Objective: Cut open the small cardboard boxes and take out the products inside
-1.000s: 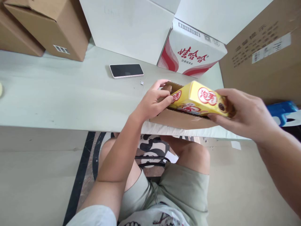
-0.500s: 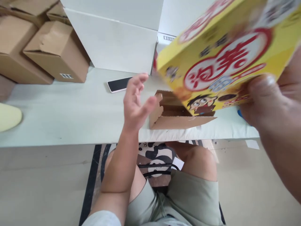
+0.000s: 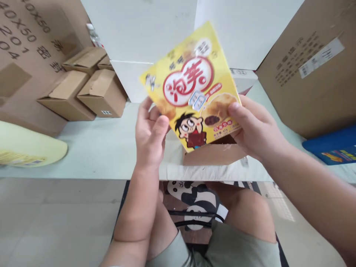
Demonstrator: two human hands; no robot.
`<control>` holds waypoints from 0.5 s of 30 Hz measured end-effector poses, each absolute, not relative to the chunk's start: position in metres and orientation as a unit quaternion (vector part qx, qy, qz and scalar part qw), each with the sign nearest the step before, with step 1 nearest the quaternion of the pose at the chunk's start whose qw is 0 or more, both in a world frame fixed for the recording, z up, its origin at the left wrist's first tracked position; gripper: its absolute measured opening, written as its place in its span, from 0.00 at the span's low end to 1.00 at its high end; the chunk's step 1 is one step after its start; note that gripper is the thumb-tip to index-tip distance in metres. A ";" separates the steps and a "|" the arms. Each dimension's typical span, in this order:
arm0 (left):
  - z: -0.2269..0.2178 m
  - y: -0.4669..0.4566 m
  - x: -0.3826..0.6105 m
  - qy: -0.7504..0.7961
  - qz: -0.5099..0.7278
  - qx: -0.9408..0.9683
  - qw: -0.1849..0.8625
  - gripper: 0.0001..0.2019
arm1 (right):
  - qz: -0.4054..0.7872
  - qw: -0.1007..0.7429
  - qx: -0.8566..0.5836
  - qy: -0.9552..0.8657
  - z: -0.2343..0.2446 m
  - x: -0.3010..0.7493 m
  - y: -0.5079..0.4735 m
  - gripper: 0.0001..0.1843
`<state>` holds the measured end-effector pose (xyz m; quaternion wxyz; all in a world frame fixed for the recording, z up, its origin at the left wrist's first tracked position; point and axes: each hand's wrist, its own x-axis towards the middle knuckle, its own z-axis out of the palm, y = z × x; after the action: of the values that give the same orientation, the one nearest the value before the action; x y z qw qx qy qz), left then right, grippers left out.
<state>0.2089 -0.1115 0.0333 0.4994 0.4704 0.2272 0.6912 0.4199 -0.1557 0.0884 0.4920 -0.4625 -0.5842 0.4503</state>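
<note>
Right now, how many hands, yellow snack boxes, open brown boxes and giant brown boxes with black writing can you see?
Hands: 2, left hand and right hand
Yellow snack box: 1
Open brown box: 1
Giant brown boxes: 2, left one and right one
Total: 6

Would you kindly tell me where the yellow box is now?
The yellow box is in the head view's upper middle, between the left hand and right hand, partly hiding the open cardboard box.
</note>
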 end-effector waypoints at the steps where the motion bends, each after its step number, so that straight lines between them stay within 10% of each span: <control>1: 0.039 -0.111 0.214 0.228 0.667 0.476 0.526 0.29 | 0.461 0.513 -0.458 -0.561 0.088 0.420 -0.153 0.29; 15: 0.080 0.016 0.294 0.549 0.253 0.564 0.563 0.13 | 0.447 0.377 -0.716 -0.382 0.099 0.467 -0.070 0.17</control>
<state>0.2940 0.0159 0.0801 0.5626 0.5637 0.5491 0.2532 0.4672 -0.0700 0.0991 0.3772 -0.7156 -0.3820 0.4470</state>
